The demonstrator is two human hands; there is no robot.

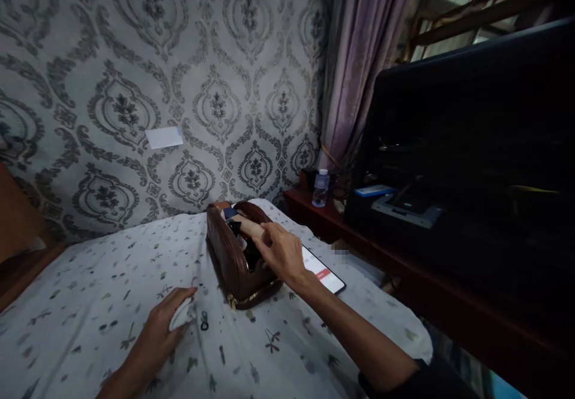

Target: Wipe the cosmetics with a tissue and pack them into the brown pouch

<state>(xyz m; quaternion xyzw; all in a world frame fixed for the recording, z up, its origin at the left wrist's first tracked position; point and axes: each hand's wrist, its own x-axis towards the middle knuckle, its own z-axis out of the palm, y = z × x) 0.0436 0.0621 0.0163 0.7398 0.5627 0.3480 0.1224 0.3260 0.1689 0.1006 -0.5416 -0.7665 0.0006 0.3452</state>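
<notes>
A brown toiletry bag (224,261) with a gold zip stands unzipped on the bed. Over its opening, my right hand (283,249) has its fingers closed on the end of a beige tube (250,227), which lies slanted at the mouth of the bag. Dark and blue items show inside; most of the contents are hidden. My left hand (162,321) is closed around a crumpled white tissue (182,314) on the sheet, left of the bag and apart from it. Beside my right wrist lies a phone (331,280) with a lit screen.
The bed (242,357) has a white patterned sheet. At the right, a dark red ledge (299,202) carries a clear bottle (320,188) and a large black screen (471,117). A brown box-like object (20,219) is at the far left. Patterned wallpaper and a purple curtain (354,45) stand behind.
</notes>
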